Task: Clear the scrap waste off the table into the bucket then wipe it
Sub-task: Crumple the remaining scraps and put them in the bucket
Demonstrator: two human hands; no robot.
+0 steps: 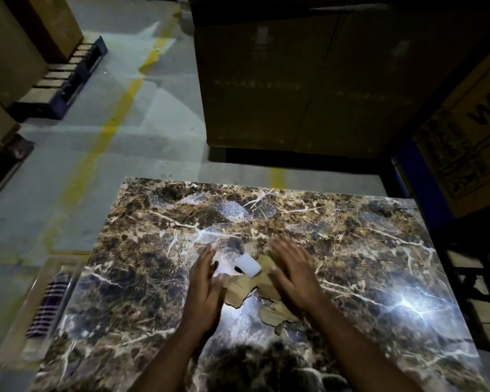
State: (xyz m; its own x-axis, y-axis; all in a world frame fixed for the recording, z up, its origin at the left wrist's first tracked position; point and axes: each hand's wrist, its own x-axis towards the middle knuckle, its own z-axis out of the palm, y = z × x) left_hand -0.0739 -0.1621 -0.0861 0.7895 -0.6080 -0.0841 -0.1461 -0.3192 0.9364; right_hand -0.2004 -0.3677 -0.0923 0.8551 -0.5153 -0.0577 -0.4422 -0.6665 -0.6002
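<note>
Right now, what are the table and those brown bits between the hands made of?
The table top looks like polished marble or a marble-print laminate: brown with white veins, and glare. The brown scraps look like torn cardboard: matte tan with ragged edges.

Torn tan cardboard scraps (252, 287) are lying in a loose heap near the middle of the dark, white-veined marble table (365, 250), some overlapping, one jagged piece (277, 314) sitting nearer the front edge. A small white rectangular piece (248, 265) is resting tilted on top of the heap. The tabletop is shining with glare at its right side.
</note>
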